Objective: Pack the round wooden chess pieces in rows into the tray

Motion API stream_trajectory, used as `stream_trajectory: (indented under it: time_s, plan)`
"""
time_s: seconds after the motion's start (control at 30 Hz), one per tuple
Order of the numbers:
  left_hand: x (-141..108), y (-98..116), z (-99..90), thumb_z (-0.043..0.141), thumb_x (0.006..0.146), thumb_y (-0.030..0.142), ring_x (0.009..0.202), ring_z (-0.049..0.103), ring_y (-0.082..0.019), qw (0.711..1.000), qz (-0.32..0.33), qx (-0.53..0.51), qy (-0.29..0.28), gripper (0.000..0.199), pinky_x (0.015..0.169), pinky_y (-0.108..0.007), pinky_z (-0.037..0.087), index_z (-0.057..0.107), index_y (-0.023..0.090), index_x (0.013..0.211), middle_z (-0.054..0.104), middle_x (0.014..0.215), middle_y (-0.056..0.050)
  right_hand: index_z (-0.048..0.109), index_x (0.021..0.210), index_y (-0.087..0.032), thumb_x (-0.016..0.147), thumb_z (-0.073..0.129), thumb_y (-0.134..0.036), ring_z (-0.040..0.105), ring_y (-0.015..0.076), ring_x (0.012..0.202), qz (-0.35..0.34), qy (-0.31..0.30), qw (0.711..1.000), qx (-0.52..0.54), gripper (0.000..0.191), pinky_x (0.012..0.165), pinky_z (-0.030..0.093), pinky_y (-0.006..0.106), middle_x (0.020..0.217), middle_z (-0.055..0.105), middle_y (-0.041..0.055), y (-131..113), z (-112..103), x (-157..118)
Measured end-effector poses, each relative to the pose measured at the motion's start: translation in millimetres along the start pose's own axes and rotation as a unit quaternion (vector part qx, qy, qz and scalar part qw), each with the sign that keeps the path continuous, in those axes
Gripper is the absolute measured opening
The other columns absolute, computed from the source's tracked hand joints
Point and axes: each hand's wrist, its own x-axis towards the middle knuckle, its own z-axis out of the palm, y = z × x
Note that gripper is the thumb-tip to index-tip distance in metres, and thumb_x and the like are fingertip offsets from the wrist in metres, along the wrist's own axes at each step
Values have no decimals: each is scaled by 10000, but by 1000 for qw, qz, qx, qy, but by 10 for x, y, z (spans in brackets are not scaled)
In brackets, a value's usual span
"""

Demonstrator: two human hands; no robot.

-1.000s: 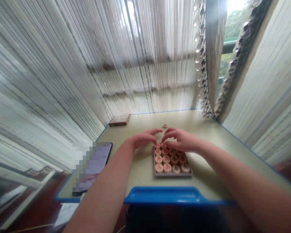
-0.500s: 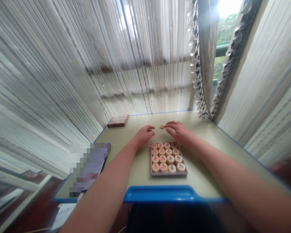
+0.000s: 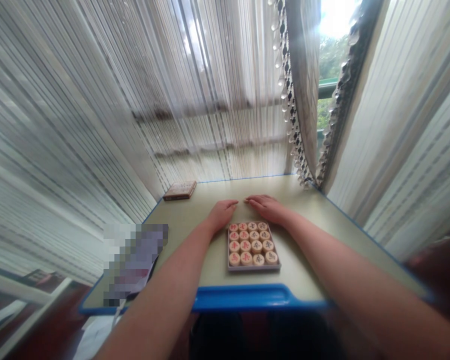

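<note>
My right hand lies low over the table with its fingers stretched out to the left, and the fingertips touch a small round wooden chess piece. The thumb is mostly hidden, and I see no grip around the piece. Across a small gap, my left hand rests open and holds nothing, its fingers pointing toward that piece. Nearer to me, a shallow box carries rows of round Chinese chess pieces, marked in red on the left and in black on the right.
A flat brown patterned box sits at the table's far left corner. On the left edge lies a pixelated flat object. The pale table has a blue rim with a tray groove in front. String curtains hang behind.
My right hand has lowered, and its fingers now lie against the loose chess piece. The left hand's fingers have straightened slightly. The whole view has shifted a little.
</note>
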Motion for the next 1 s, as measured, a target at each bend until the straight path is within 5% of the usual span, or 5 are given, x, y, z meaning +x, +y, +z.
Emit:
stream_trajectory:
  time_s: [0.2,0.6,1.0]
  plan:
    - [-24,47,-10,427,795,254,1036,562,-179,1000,-9,19,5,387,949,-261,396,609,97,1098,623,1120,-89,641,1004,-206,845,431,-279,499,204,998,-20,41,997,-57,274,912,352,322,1082,597,60,12,4,25]
    - [-36,55,-16,465,787,292,929,594,-176,999,-17,34,18,355,877,-262,437,623,118,1053,649,1046,-84,660,817,-224,768,540,-266,523,199,882,6,62,996,-65,137,816,392,296,881,652,45,20,2,26]
    - [-63,80,-29,473,786,289,935,595,-171,999,-34,32,16,343,859,-262,452,616,138,1059,647,1052,-77,638,1032,-154,677,551,-197,527,220,937,38,66,996,-42,368,858,401,307,988,664,57,24,-28,-7]
